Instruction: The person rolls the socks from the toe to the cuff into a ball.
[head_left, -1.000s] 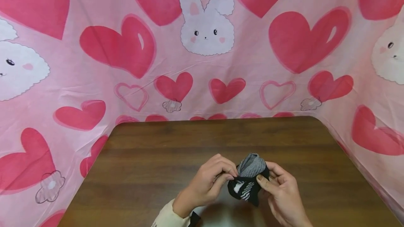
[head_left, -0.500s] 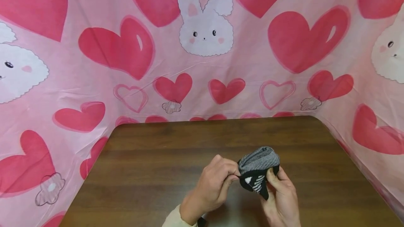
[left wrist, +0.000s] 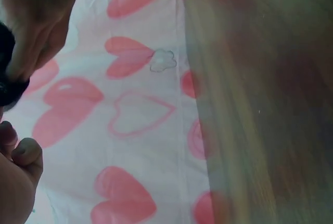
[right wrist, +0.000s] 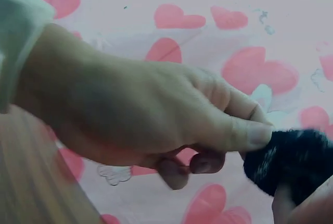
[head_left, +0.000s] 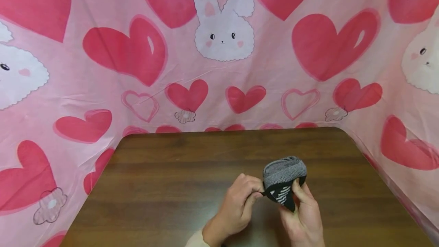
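A bunched-up sock (head_left: 284,172) is held up between both hands in the head view. Its upper part is grey knit; below is a black part with white stripes. My left hand (head_left: 238,203) pinches the black edge at the sock's left, thumb against curled fingers. On the other side, my right hand (head_left: 304,212) grips the black fabric with the thumb in front. The right wrist view shows the dark sock (right wrist: 291,161) pinched by the thumb and fingers of a sleeved hand. At the left wrist view's left edge, only a dark bit of sock (left wrist: 8,73) appears.
A brown wooden table (head_left: 171,178) with rounded far corners lies beneath the hands. Pink cloth (head_left: 219,73) printed with hearts and white rabbits hangs behind it and along both sides.
Both hands and the sock have shifted right and slightly away. The sock's black edge is pulled out further left, and its grey part looks wider. A dark thing near the left sleeve has mostly left view.
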The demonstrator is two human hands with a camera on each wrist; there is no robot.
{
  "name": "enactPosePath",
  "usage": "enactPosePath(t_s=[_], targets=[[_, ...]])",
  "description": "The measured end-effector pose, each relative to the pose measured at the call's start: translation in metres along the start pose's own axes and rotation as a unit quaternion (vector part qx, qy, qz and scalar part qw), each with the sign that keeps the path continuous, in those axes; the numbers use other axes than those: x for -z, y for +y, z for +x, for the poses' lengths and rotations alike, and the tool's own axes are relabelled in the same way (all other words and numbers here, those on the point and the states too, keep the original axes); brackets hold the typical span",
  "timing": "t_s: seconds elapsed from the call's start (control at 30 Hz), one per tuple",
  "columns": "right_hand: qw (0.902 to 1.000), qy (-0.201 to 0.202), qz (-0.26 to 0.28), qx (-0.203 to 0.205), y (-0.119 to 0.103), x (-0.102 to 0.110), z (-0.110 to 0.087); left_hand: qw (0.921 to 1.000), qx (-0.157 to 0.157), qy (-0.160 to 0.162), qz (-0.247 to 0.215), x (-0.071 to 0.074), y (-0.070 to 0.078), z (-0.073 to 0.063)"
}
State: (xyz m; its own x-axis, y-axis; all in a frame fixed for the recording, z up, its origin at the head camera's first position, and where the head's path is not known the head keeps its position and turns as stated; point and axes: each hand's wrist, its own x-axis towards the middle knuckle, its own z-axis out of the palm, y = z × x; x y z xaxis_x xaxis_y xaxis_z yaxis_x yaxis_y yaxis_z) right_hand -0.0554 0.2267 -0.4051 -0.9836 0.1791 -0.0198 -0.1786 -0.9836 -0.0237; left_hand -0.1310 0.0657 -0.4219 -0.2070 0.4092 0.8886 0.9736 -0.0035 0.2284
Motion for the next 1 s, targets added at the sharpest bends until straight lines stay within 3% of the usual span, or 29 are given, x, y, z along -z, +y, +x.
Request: enactPosePath(t_s=[0.1, 0.17, 0.23, 0.3, 0.37, 0.4, 0.47, 0.57, 0.67, 0.8, 0.87, 0.9, 0.93, 0.97, 1.0], targets=[[0.9985, 0.041, -0.002, 0.037, 0.000, -0.004, 0.005, 0.9989, -0.028, -0.006, 0.036, -0.002, 0.003, -0.001], [0.9920, 0.090, -0.038, 0.079, 0.004, -0.009, 0.010, 0.9976, -0.038, -0.002, 0.057, -0.002, 0.004, -0.001], [0.9780, 0.141, -0.084, 0.128, 0.010, -0.012, 0.015, 0.9968, -0.044, 0.001, 0.067, -0.002, 0.005, -0.001], [0.9566, 0.172, -0.136, 0.192, 0.018, -0.013, 0.020, 0.9961, -0.050, -0.001, 0.072, -0.003, 0.006, -0.001], [0.9386, 0.178, -0.168, 0.244, 0.024, -0.012, 0.023, 0.9942, -0.060, -0.013, 0.089, -0.004, 0.007, 0.001], [0.9348, 0.174, -0.175, 0.256, 0.026, -0.010, 0.024, 0.9917, -0.066, -0.019, 0.109, -0.004, 0.008, 0.002], [0.9342, 0.169, -0.185, 0.254, 0.027, -0.007, 0.025, 0.9840, -0.075, -0.025, 0.160, -0.004, 0.007, 0.004], [0.9417, 0.170, -0.198, 0.213, 0.027, -0.003, 0.023, 0.9721, -0.071, -0.007, 0.223, -0.001, 0.001, 0.002], [0.9370, 0.164, -0.237, 0.197, 0.024, 0.000, 0.022, 0.9722, -0.052, 0.017, 0.228, 0.003, -0.003, -0.001], [0.9212, 0.110, -0.319, 0.194, 0.015, 0.001, 0.019, 0.9882, 0.008, 0.037, 0.148, 0.011, -0.001, 0.004], [0.9062, 0.072, -0.378, 0.176, 0.011, 0.000, 0.015, 0.9938, 0.076, 0.029, 0.077, 0.019, 0.000, 0.011], [0.8949, 0.052, -0.412, 0.164, 0.010, 0.000, 0.014, 0.9924, 0.118, 0.013, 0.031, 0.024, 0.000, 0.014], [0.8830, 0.033, -0.443, 0.151, 0.009, -0.001, 0.012, 0.9867, 0.161, -0.011, -0.018, 0.028, -0.001, 0.018], [0.8698, 0.014, -0.474, 0.136, 0.009, -0.001, 0.010, 0.9757, 0.203, -0.043, -0.070, 0.032, -0.003, 0.022], [0.8566, -0.006, -0.501, 0.123, 0.008, -0.001, 0.008, 0.9584, 0.246, -0.080, -0.121, 0.036, -0.004, 0.025]])
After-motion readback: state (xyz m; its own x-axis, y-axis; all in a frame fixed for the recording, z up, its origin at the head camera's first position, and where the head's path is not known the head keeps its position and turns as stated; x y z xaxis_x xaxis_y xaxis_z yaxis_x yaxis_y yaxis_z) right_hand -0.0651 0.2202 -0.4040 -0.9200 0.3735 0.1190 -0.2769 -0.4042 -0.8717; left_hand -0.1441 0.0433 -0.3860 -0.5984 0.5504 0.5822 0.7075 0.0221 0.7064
